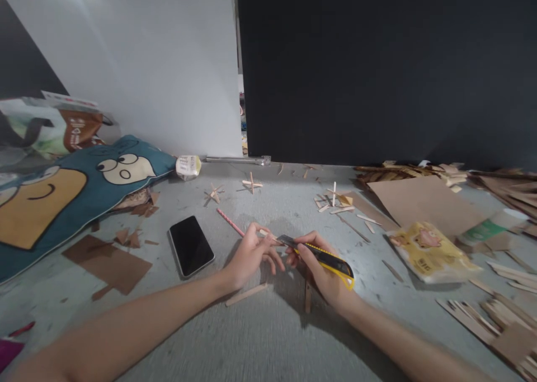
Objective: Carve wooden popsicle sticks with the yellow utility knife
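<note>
My left hand pinches a small pale wooden stick between thumb and fingers. Wrapped in my right hand is a yellow and black utility knife, its blade end touching or very close to the stick's tip. A pink striped straw or pencil lies just beyond my left hand. Below the hands rest one flat wooden stick and another darker stick. Farther off stand small crossed-stick pieces, and loose cut sticks lie to their right.
A phone lies left of my hands, near brown cardboard and a blue cartoon cushion. On the right are a yellow packet, a green and white cup, a cardboard sheet and piled sticks. Panels stand behind.
</note>
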`<state>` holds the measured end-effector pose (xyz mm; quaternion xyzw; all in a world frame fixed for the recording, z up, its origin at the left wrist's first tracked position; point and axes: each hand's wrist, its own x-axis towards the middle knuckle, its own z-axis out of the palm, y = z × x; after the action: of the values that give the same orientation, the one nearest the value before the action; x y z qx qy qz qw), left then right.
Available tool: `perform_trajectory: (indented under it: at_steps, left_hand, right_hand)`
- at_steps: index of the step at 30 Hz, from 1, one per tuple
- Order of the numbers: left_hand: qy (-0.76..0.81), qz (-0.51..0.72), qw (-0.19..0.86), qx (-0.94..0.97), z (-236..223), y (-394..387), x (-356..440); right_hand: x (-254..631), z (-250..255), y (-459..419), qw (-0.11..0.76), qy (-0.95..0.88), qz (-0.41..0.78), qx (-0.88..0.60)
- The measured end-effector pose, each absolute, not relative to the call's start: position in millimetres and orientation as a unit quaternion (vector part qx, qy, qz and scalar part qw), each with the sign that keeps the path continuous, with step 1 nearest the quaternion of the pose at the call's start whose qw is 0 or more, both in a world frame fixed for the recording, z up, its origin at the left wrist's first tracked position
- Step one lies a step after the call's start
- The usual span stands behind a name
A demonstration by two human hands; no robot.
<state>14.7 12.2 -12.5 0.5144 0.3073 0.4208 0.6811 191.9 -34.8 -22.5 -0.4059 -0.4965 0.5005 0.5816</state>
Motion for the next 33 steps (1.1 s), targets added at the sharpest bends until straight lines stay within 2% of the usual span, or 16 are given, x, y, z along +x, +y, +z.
perform_trajectory:
  at_steps: [18, 33]
  left_hand:
    - [0.312, 0.427, 0.685, 0.502, -12.3, 11.0, 15.4]
    - [0.345, 0.436, 0.658, 0.507, -11.6, 9.3, 17.0]
  right_hand:
    - [196.7, -17.1, -27.5, 0.575, -0.411, 0.589, -0.392]
    - [191.7, -19.0, -37.5, 0.563, -0.559, 0.442, -0.419]
